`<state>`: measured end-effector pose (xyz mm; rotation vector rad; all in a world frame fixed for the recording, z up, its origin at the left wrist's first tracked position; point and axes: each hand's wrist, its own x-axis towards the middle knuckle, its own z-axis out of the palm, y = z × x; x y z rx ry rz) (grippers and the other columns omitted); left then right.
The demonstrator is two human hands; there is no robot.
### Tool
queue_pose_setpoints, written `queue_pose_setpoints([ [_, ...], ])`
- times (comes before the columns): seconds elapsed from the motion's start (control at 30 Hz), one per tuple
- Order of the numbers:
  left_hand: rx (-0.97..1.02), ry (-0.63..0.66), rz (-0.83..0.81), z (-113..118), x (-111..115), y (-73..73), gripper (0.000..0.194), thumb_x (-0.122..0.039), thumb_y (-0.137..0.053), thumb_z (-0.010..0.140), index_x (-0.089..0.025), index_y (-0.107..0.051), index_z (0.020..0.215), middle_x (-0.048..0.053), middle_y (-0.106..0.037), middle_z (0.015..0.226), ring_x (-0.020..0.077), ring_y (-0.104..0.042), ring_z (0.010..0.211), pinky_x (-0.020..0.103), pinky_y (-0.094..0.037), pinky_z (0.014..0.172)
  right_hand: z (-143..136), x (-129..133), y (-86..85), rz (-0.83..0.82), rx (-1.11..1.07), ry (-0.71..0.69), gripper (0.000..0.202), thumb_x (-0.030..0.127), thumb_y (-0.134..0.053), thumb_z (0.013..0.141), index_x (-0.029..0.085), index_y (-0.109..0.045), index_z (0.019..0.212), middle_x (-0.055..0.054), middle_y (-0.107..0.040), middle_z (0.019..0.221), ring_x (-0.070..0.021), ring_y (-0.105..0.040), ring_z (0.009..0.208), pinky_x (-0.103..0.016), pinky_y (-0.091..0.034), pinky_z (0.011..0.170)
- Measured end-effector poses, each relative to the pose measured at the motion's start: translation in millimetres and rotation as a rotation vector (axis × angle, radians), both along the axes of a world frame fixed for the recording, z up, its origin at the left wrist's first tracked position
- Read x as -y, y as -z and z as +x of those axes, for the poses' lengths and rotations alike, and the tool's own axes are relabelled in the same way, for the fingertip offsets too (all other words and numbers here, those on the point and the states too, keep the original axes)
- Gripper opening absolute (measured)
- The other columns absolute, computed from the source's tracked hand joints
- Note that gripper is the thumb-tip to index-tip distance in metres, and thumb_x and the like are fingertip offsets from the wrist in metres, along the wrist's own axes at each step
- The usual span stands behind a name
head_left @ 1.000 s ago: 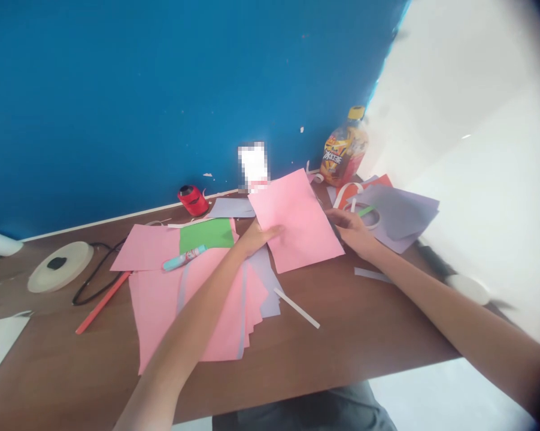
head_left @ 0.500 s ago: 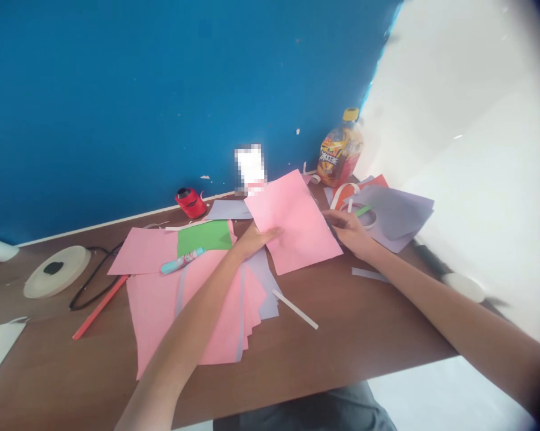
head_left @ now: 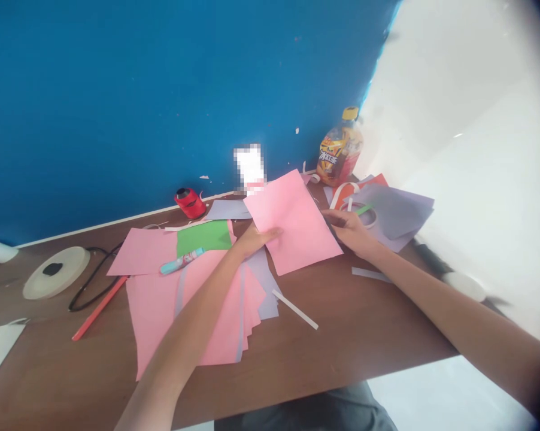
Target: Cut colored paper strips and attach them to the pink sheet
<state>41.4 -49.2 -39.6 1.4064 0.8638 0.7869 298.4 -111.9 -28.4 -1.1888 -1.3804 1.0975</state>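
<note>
A pink sheet of paper (head_left: 294, 218) is held up at a tilt above the table. My left hand (head_left: 255, 239) pinches its lower left side, the thumb on the front and the fingers hidden behind. At the sheet's right edge, my right hand (head_left: 348, 230) has its fingers curled around something dark, mostly hidden by the hand and the paper; its kind does not show. Below my left forearm lies a fanned stack of pink sheets (head_left: 157, 317) with grey-lilac strips. A light blue glue stick or marker (head_left: 182, 261) rests by a green sheet (head_left: 202, 236).
A drink bottle (head_left: 339, 149) stands in the back right corner, near lilac papers (head_left: 398, 215) and a tape roll (head_left: 366, 216). A red thread spool (head_left: 190, 203) is by the blue wall. White strips (head_left: 296, 309), a red stick (head_left: 100, 308) and a round pale disc (head_left: 57, 272) lie about.
</note>
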Motion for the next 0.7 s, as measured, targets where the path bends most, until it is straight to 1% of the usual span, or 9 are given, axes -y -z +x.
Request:
queue_pose_setpoints([
  [0.1,-0.016,0.01,0.018,0.1,-0.1,-0.7,0.054,-0.04,-0.079,0.068,-0.02,-0.066,0.116,0.012,-0.066,0.121,0.0298,-0.06,0.113,0.046,-0.043,0.102,1.6,-1.2,2.7,0.011,0.011,0.011,0.036,0.046,-0.074,0.073,0.026,-0.073,0.102,-0.003,-0.075,0.089,-0.0226,-0.069,0.076,-0.035,-0.056,0.067],
  [0.2,-0.03,0.001,0.022,0.5,-0.6,-0.5,0.055,-0.04,-0.08,0.067,-0.02,-0.066,0.116,0.012,-0.067,0.119,0.0295,-0.061,0.111,0.047,-0.041,0.103,2.6,-1.1,3.7,0.022,0.01,-0.002,0.036,0.044,-0.074,0.074,0.027,-0.073,0.105,-0.003,-0.075,0.092,-0.0233,-0.07,0.079,-0.036,-0.057,0.069],
  [0.3,-0.017,0.003,0.016,0.6,-0.8,-0.5,0.056,-0.038,-0.081,0.065,-0.02,-0.066,0.116,0.012,-0.067,0.121,0.0298,-0.06,0.112,0.047,-0.041,0.104,3.0,-0.5,2.8,0.029,0.007,-0.015,0.034,0.043,-0.074,0.075,0.028,-0.073,0.105,-0.003,-0.075,0.097,-0.0242,-0.07,0.085,-0.037,-0.057,0.073],
  [0.4,-0.011,0.002,0.011,0.2,-0.6,-1.1,0.057,-0.04,-0.08,0.066,-0.02,-0.066,0.117,0.012,-0.066,0.121,0.0304,-0.06,0.112,0.048,-0.041,0.104,2.1,0.2,1.0,0.036,0.002,-0.019,0.032,0.042,-0.074,0.074,0.028,-0.074,0.103,-0.003,-0.075,0.097,-0.024,-0.07,0.084,-0.037,-0.057,0.073],
  [0.57,-0.021,0.006,0.021,-1.8,-2.3,1.0,0.057,-0.038,-0.081,0.066,-0.02,-0.066,0.118,0.012,-0.066,0.122,0.0302,-0.059,0.114,0.047,-0.041,0.104,-2.0,1.5,-1.9,0.022,-0.005,0.025,0.034,0.042,-0.076,0.07,0.025,-0.072,0.1,-0.003,-0.074,0.087,-0.0199,-0.067,0.074,-0.031,-0.054,0.064],
  [0.63,-0.026,0.001,0.024,-2.8,-4.1,3.5,0.058,-0.037,-0.082,0.065,-0.019,-0.066,0.117,0.012,-0.066,0.122,0.03,-0.059,0.114,0.047,-0.041,0.104,-3.2,1.6,-2.0,0.0,-0.032,0.034,0.035,0.042,-0.078,0.068,0.024,-0.072,0.097,-0.002,-0.073,0.083,-0.0173,-0.064,0.069,-0.028,-0.051,0.058],
  [0.7,-0.034,0.008,0.023,-3.6,-6.0,6.2,0.06,-0.036,-0.082,0.065,-0.018,-0.065,0.119,0.012,-0.065,0.122,0.0294,-0.06,0.113,0.047,-0.042,0.104,-3.4,1.2,-1.3,-0.025,-0.082,0.033,0.035,0.042,-0.078,0.067,0.024,-0.071,0.096,0.0,-0.07,0.076,-0.014,-0.06,0.061,-0.024,-0.045,0.05],
])
